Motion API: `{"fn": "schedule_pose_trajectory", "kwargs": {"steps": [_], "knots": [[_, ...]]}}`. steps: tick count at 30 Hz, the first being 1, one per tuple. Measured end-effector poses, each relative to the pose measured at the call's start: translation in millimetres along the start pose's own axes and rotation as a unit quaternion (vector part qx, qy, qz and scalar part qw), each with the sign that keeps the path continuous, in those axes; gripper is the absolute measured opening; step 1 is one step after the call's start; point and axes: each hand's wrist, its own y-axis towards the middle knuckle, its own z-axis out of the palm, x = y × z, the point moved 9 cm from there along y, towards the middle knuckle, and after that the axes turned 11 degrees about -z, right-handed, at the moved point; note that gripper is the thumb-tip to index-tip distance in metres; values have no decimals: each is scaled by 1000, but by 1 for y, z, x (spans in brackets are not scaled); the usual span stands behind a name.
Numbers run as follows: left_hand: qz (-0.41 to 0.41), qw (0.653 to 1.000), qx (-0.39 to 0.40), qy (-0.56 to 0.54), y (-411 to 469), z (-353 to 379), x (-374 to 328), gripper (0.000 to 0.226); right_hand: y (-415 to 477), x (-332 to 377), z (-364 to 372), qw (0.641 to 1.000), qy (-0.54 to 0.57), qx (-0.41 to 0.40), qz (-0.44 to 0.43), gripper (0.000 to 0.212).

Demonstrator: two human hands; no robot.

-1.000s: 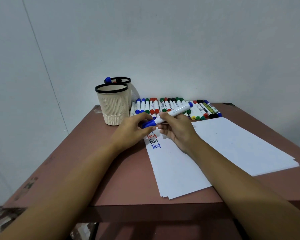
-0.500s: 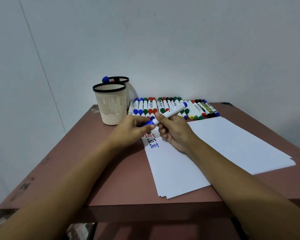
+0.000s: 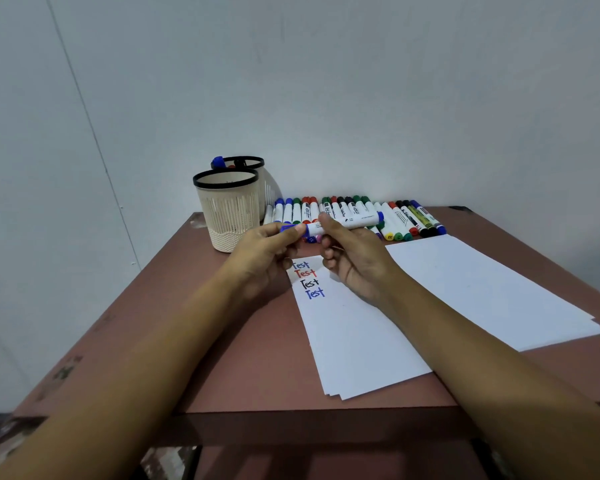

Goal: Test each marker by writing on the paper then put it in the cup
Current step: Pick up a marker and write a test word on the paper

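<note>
Blue marker (image 3: 352, 221): white barrel with printed label, blue cap, blue end plug. It was held roughly level above the tabletop (image 3: 222, 341), between both hands. The left hand (image 3: 264, 251) pinched the cap end between thumb and fingers. The right hand (image 3: 355, 263) gripped the barrel with fingers curled. Whether the cap was fully seated could not be told.

Beneath the hands lay the paper (image 3: 361, 341), a thin stack, with four "Test" lines in blue, red, black and blue. Just beyond the hands lay a row of markers (image 3: 400, 220). Beyond the left hand stood a cream cup (image 3: 227, 216), with a second cup (image 3: 266, 188) behind it holding markers.

The tabletop was reddish-brown, set against a pale wall (image 3: 326, 81). Its near edge ran under the forearms. A stretch of tabletop ran from the left hand out to the left edge.
</note>
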Motion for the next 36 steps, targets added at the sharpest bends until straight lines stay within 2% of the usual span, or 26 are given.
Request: {"fn": "schedule_pose_trajectory", "kwargs": {"steps": [3, 5, 7, 8, 11, 14, 16, 18, 22, 25, 30, 33, 36], "knots": [[18, 999, -26, -15, 0, -10, -7, 14, -1, -3, -13, 997, 26, -67, 34, 44], [44, 998, -48, -6, -2, -16, -15, 12, 1, 1, -27, 992, 34, -119, 25, 55], [80, 993, -74, 39, -4, -23, -29, 10, 2, 8, -37, 988, -42, -146, -15, 54], [99, 988, -93, 76, -4, -26, -39, 11, 2, 13, -40, 980, -124, -150, -43, 51], [162, 956, -160, 185, -9, -32, -81, 9, 3, 25, -31, 902, -388, -101, -157, 37], [219, 921, -201, 252, -10, -31, -133, 7, 8, 15, -15, 787, -586, -7, -193, 31], [244, 891, -235, 301, -4, -36, -165, 11, 10, 5, -12, 731, -657, 32, -180, 31], [250, 869, -265, 335, 8, -44, -189, 13, 9, 1, -8, 701, -689, 58, -173, 32], [235, 813, -325, 421, 36, -58, -206, 13, 7, 1, -6, 694, -698, 70, -161, 32], [210, 788, -324, 479, 59, -63, -197, 10, 7, 2, -5, 693, -699, 72, -161, 32], [155, 795, -313, 496, 83, -71, -175, 6, 7, 1, -4, 693, -700, 80, -154, 32], [124, 816, -307, 474, 91, -76, -160, 27, 6, 1, -4, 689, -704, 82, -153, 32], [117, 814, -303, 482, 97, -77, -151, 41, 7, 0, -5, 690, -703, 82, -151, 32]]}}
